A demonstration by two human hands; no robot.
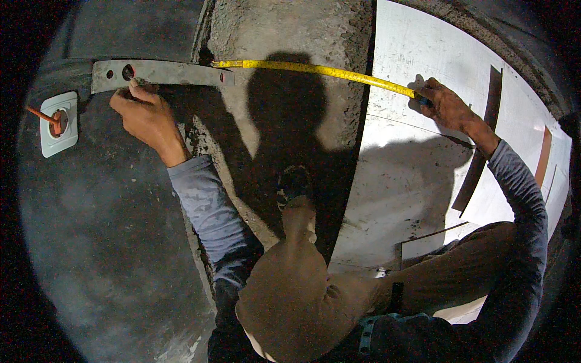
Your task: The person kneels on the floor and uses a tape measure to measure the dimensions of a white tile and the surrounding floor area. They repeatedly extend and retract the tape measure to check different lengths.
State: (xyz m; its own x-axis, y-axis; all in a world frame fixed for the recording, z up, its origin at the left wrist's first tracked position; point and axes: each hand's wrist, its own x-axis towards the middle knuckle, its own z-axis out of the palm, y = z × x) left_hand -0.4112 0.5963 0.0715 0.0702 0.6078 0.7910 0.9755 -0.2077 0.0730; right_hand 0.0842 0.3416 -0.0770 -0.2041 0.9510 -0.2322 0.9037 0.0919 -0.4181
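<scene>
My left hand (pixel 148 115) pinches the lower edge of a flat grey metal bar (pixel 172 74) close to one of its round holes. The bar lies across a dark smooth surface, and its right end reaches over a rough strip of concrete. My right hand (pixel 445 104) is closed round a tape measure, whose body is mostly hidden by the fingers. From it the yellow tape (pixel 330 69) runs left, bowing slightly, over the concrete strip. Its far end meets the upper edge of the bar near the bar's right end.
A white square frame (pixel 72 134) with an orange cable (pixel 41 113) sits at the left on the dark surface (pixel 109 230). White panels (pixel 417 54) with dark strips (pixel 481 151) lie at the right. My shod foot (pixel 293 184) stands on the rough concrete (pixel 236 27) between.
</scene>
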